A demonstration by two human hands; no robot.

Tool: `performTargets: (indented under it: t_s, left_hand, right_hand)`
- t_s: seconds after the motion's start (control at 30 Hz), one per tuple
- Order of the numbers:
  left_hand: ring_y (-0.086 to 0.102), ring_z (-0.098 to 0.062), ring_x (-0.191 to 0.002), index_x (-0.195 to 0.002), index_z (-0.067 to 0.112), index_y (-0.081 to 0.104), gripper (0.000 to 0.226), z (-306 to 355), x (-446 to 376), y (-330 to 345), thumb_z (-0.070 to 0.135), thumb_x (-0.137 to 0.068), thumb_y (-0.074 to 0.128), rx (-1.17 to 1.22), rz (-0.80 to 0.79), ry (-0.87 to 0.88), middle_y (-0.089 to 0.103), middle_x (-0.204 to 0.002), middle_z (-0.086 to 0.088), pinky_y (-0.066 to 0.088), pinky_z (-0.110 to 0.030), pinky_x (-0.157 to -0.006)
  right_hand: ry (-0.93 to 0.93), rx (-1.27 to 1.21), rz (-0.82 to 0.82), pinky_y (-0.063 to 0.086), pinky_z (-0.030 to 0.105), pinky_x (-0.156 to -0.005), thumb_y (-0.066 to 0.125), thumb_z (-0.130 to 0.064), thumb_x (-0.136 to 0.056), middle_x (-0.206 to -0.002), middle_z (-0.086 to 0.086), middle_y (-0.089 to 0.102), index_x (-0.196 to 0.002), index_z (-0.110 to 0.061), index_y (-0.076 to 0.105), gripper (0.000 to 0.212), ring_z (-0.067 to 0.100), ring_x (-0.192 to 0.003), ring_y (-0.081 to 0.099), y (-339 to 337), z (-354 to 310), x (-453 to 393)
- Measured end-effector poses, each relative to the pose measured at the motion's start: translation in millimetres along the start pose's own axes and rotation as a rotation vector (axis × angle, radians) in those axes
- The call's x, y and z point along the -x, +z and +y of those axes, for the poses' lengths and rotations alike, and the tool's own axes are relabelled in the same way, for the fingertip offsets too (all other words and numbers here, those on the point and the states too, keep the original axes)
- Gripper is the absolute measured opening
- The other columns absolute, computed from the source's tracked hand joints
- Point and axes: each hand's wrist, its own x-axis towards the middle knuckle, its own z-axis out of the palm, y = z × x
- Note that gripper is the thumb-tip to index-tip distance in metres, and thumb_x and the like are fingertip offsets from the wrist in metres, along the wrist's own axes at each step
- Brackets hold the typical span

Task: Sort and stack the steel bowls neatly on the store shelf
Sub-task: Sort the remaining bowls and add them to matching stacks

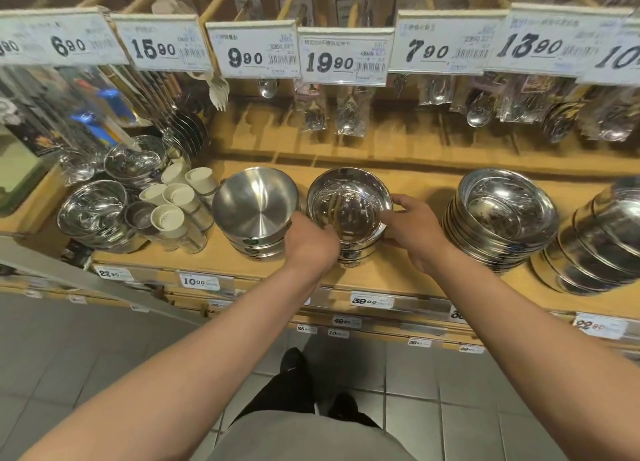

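While both hands are bracketing the shiny stack [349, 214] at the shelf's [408, 273] middle, the left hand [310, 240] is curling round its rim at 8 o'clock and the right hand [414, 230] is pinching the rim at 3 o'clock, probably to seat the top bowl squarely. At 9 o'clock of it a matte stack [254, 211] is sitting just beside; at 3 o'clock a taller stack [502, 214] is standing well apart

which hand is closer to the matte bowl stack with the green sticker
Left. The left hand sits right against the near right side of the matte bowl stack. The right hand is beyond the shiny bowl stack, on its far side.
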Motion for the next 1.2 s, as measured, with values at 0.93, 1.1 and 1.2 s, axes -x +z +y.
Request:
performTargets:
  t_s: [0.93, 1.1, 1.2]
  left_hand:
    - [0.068, -0.036, -0.099, -0.125, 0.003, 0.057, 0.038, 4.8, -26.6, 4.9, 0.008, -0.087, 0.059, 0.051, -0.124, 0.047, 0.065, -0.114, -0.015, 0.061, -0.049, -0.086]
    - [0.07, -0.038, -0.094, -0.108, -0.004, 0.065, 0.021, 7.0, -35.7, 3.7, 0.002, -0.089, 0.061, -0.003, -0.124, 0.058, 0.068, -0.107, -0.019, 0.062, -0.048, -0.082]
    - [0.069, -0.037, -0.094, -0.111, -0.003, 0.063, 0.023, 6.0, -36.2, 5.3, 0.0, -0.088, 0.06, 0.001, -0.118, 0.057, 0.067, -0.107, -0.018, 0.062, -0.048, -0.082]
  right_hand:
    - [-0.001, 0.301, 0.217, 0.059, 0.049, -0.084, 0.065, -0.021, -0.085, -0.1, 0.012, 0.074, -0.123, -0.015, 0.065, 0.038, 0.035, -0.093, 0.071, -5.8, 2.9, 26.7]
    - [-0.031, 0.336, 0.232, 0.06, 0.051, -0.08, 0.07, -0.022, -0.084, -0.093, 0.01, 0.073, -0.106, -0.014, 0.072, 0.024, 0.034, -0.09, 0.07, -6.4, -6.4, 26.2]
    - [-0.03, 0.33, 0.228, 0.061, 0.051, -0.079, 0.07, -0.02, -0.083, -0.09, 0.01, 0.073, -0.103, -0.013, 0.073, 0.021, 0.033, -0.089, 0.07, -6.7, -6.2, 27.6]
